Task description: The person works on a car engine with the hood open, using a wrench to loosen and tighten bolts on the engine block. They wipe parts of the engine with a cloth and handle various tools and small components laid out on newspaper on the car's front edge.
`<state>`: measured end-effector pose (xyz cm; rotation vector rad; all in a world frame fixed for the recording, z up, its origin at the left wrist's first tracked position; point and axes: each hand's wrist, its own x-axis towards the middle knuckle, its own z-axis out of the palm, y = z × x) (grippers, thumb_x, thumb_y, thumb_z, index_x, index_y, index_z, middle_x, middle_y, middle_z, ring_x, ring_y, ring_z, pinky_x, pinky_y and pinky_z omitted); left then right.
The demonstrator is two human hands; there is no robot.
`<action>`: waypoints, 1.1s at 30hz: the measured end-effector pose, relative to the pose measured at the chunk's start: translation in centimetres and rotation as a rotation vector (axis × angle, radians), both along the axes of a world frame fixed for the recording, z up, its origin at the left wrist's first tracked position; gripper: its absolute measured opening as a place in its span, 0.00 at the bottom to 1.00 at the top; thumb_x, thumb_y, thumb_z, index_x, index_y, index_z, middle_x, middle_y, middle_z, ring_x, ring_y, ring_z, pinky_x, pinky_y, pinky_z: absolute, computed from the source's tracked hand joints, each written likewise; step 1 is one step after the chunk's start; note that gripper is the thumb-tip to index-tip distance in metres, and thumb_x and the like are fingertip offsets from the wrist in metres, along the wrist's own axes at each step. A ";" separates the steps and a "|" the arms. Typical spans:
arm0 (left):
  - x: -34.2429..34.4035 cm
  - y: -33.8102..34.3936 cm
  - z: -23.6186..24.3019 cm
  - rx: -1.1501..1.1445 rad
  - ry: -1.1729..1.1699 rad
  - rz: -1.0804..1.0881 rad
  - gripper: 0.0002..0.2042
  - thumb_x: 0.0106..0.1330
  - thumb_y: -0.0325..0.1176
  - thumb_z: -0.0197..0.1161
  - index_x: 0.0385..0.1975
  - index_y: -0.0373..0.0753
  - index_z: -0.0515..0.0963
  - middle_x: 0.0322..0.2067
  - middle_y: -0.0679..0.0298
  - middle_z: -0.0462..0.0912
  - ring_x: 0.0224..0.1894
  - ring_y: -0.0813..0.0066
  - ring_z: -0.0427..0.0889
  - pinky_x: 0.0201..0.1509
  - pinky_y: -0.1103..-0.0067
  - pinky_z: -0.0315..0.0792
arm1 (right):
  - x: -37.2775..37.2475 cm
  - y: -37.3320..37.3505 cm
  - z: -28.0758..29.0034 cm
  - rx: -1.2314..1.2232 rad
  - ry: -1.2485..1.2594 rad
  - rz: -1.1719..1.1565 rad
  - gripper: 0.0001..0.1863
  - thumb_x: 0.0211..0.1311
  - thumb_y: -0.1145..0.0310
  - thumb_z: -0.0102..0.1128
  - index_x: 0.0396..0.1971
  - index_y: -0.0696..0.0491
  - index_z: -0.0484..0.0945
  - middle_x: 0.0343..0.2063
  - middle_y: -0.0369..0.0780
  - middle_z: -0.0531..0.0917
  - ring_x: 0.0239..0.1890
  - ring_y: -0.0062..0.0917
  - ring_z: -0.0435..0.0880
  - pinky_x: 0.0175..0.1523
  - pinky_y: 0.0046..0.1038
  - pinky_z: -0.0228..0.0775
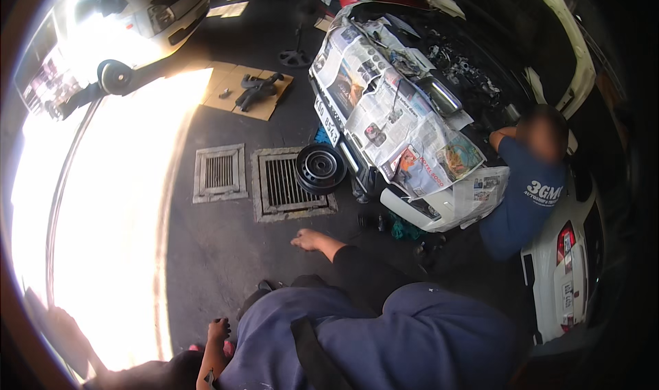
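Observation:
My right hand (310,239), at the end of a black sleeve, reaches forward over the dark floor with nothing in it; its fingers are loosely bent and a little apart. It is nearest to a large floor grate (285,184), on which a black steel wheel rim (320,169) rests at the right edge. My left hand (219,331) hangs low beside my blue shirt, its fingers curled in, and I see nothing in them. Neither hand touches any of the things around.
A car front covered with newspaper (384,108) stands ahead right under a raised bonnet; a person in blue (528,191) leans at it. A dark hose-shaped part (257,91) lies on flattened cardboard (226,81). A smaller grate (220,173), a white vehicle (151,19) and bright sunlight are at left.

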<state>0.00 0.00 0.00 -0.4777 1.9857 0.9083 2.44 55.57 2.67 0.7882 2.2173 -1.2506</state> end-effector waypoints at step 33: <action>-61.1 64.2 0.3 0.113 0.458 -1.082 0.14 0.77 0.39 0.65 0.50 0.34 0.87 0.40 0.54 0.91 0.39 0.61 0.92 0.44 0.64 0.87 | -34.5 56.2 8.5 0.107 0.383 -0.549 0.20 0.73 0.53 0.74 0.49 0.55 0.85 0.40 0.46 0.91 0.44 0.38 0.91 0.51 0.41 0.80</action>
